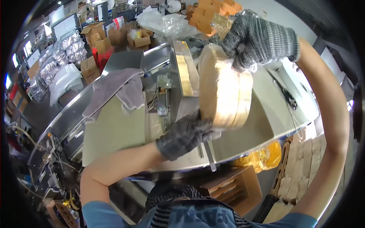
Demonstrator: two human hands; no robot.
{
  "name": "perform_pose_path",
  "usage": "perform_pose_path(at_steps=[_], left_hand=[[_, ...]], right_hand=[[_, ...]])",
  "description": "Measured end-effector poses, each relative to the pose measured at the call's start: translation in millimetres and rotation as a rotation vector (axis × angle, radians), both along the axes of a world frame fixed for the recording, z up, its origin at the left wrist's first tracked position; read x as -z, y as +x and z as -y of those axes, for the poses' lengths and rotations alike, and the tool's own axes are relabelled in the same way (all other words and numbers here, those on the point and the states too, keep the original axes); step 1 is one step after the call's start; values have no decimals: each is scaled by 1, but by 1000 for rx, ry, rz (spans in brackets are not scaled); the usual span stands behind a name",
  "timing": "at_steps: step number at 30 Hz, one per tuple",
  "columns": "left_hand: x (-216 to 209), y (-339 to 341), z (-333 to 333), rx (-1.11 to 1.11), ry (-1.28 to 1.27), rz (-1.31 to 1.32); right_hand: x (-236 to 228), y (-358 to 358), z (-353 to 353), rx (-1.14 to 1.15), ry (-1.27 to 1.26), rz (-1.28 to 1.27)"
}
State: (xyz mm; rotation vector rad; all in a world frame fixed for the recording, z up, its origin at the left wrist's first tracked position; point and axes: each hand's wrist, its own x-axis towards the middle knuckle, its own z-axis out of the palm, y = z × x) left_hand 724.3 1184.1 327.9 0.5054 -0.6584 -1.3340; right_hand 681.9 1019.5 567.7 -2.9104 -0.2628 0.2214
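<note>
A thick, pale wood-coloured bundle [224,95] with a finely ridged side and a band-like line around it is held up over the worktable. It looks like many thin wooden pieces packed together; their exact kind I cannot make out. My left hand [186,135], in a dark grey knit glove, supports its lower edge, fingers partly hidden beneath it. My right hand [262,40], in a grey knit glove, is closed at its upper edge, thumb and fingers pressed together. Behind the bundle, a metal-framed channel [186,68] holds more pale pieces.
A greyish-purple cloth [118,91] lies on the table's left part [110,133]. A small metal device [163,95] stands mid-table. Black-handled tool [287,95] lies at right. Below are an open cardboard box [243,190] and yellow plastic bag [262,157]. Orange stacks [209,13] stand behind.
</note>
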Motion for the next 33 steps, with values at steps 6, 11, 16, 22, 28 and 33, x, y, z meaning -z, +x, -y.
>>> perform_pose_path(at_steps=[6,11,16,22,28,33], left_hand=[[30,82,50,249,206,-59],[27,147,53,44,240,628],[1,227,90,-657,133,872],[-19,281,181,-981,-106,1611],[-8,283,206,-695,-20,1945],[-57,254,193,-488,345,1858]], right_hand=[[9,74,44,-9,-148,65],[23,124,62,359,-170,-149],[52,174,104,209,-263,-243],[83,218,109,-58,-626,-296],[103,213,120,-21,-489,-176],[90,188,139,166,-12,-136]])
